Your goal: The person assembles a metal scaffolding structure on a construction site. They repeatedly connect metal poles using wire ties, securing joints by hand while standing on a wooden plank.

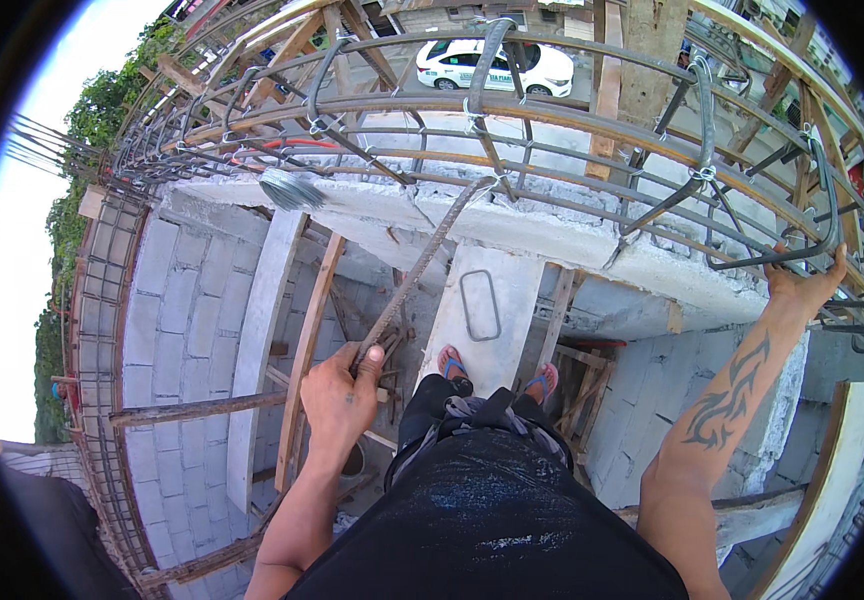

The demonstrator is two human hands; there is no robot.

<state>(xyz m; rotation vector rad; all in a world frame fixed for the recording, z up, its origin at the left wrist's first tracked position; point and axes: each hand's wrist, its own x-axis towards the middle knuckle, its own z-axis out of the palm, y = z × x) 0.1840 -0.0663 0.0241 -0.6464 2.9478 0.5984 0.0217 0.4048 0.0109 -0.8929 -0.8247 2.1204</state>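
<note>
My left hand (342,397) is closed around the lower end of a ribbed steel bar (422,262), thumb lying along it. That bar slants up and away to the rebar cage (592,128), where its upper end meets the lower rods near a wire tie. Over at the far right, my right hand (800,285) grips the near bottom edge of a bent rebar stirrup (742,264) that hangs around the cage's long rods. Its fingertips are partly hidden behind the steel. A loose rectangular stirrup (481,305) lies on the board in front of my feet.
I stand on a pale board (452,345) above a deep space with timber props (312,350). A concrete beam (552,222) runs below the cage, with a bundle of tie wire (290,190) on it. Block walls (177,300) stand at left; a white car (497,68) is beyond.
</note>
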